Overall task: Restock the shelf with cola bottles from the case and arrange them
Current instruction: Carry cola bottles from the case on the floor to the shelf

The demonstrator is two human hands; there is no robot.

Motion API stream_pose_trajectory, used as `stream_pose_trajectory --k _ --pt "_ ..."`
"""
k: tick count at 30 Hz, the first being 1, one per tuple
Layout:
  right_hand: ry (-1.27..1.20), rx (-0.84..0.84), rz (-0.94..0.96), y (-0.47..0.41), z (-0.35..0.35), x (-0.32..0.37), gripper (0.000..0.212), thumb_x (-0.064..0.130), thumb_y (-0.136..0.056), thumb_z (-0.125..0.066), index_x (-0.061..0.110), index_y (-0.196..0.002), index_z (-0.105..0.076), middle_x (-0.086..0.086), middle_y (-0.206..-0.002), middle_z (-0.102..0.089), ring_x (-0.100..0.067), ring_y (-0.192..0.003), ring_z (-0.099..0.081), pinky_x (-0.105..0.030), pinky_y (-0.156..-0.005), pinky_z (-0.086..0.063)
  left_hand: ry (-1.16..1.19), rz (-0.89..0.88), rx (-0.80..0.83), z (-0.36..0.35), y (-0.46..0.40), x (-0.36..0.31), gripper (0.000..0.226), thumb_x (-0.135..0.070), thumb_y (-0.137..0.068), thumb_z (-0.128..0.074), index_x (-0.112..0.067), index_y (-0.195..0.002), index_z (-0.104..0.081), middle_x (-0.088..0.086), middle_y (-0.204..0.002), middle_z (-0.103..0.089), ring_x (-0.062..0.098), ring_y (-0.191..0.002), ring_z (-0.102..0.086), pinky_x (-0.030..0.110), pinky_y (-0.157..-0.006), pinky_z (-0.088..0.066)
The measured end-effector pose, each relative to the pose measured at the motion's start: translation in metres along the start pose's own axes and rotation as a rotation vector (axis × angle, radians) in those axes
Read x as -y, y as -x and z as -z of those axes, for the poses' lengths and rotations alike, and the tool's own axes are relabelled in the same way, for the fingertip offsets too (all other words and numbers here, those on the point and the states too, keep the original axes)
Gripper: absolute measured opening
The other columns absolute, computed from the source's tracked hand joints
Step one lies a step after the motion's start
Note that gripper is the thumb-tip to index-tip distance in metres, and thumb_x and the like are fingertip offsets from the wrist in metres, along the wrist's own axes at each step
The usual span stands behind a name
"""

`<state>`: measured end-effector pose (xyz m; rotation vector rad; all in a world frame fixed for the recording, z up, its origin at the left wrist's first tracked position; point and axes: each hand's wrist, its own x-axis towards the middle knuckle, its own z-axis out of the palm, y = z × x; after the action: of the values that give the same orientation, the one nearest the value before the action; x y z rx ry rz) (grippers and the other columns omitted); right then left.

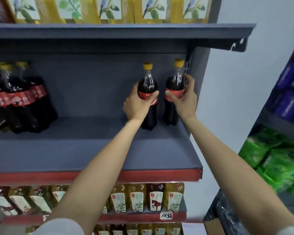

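Observation:
Two cola bottles with yellow caps and red labels stand upright at the back right of the grey shelf point(85, 150). My left hand point(137, 104) grips the left cola bottle point(148, 80) around its label. My right hand point(185, 97) grips the right cola bottle point(176, 82) the same way, close to the shelf's right side panel. The two bottles stand a little apart. A cluster of several more cola bottles point(22, 99) stands at the far left of the same shelf.
The upper shelf point(119, 31) hangs low over the bottle caps, with yellow boxes on it. Tea bottles point(137, 199) fill the shelf below. Green packs point(278, 160) and purple packs point(292, 92) sit on a rack at the right.

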<state>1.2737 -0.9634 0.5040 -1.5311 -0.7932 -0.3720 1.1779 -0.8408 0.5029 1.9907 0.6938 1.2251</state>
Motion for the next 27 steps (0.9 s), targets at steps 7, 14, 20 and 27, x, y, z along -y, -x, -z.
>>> stream_pose_trajectory --k 7,14,20,27 --pt "0.193 -0.027 -0.076 -0.027 -0.019 -0.032 0.078 0.035 -0.079 -0.075 0.023 -0.143 -0.032 -0.004 -0.129 -0.06 -0.026 -0.115 -0.058 -0.038 -0.095 -0.046 -0.068 0.015 0.003 -0.042 -0.023 0.003 0.073 -0.064 -0.075 -0.066 -0.03 -0.136 -0.045 0.001 -0.123 -0.065 0.03 -0.114 -0.059 0.037 -0.089 -0.043" --pt "0.156 0.089 -0.03 -0.039 -0.011 -0.046 0.089 0.019 -0.079 -0.076 0.019 -0.15 -0.021 -0.01 -0.143 -0.044 -0.024 -0.13 -0.045 -0.033 -0.104 -0.038 0.009 0.013 0.158 -0.068 -0.045 0.006 0.076 -0.05 -0.083 -0.066 -0.024 -0.146 -0.031 0.005 -0.137 -0.055 0.031 -0.123 -0.053 0.038 -0.099 -0.04" --pt "0.29 0.135 0.05 -0.018 -0.007 -0.046 0.091 0.01 -0.083 -0.07 0.011 -0.153 -0.011 -0.021 -0.152 -0.027 -0.031 -0.142 -0.025 -0.04 -0.115 -0.027 0.007 -0.033 0.274 -0.066 -0.039 0.014 0.084 -0.029 -0.09 -0.063 -0.02 -0.153 -0.008 0.007 -0.151 -0.038 0.029 -0.131 -0.046 0.043 -0.105 -0.041" --pt "0.359 -0.028 0.293 0.024 0.005 0.006 0.048 0.019 -0.089 -0.06 0.007 -0.134 -0.049 -0.012 -0.129 -0.055 -0.023 -0.117 -0.047 -0.028 -0.099 -0.035 0.094 -0.087 0.199 -0.003 0.011 -0.009 0.061 -0.026 -0.09 -0.062 -0.019 -0.145 -0.035 0.0 -0.142 -0.049 0.019 -0.13 -0.045 0.029 -0.106 -0.034"
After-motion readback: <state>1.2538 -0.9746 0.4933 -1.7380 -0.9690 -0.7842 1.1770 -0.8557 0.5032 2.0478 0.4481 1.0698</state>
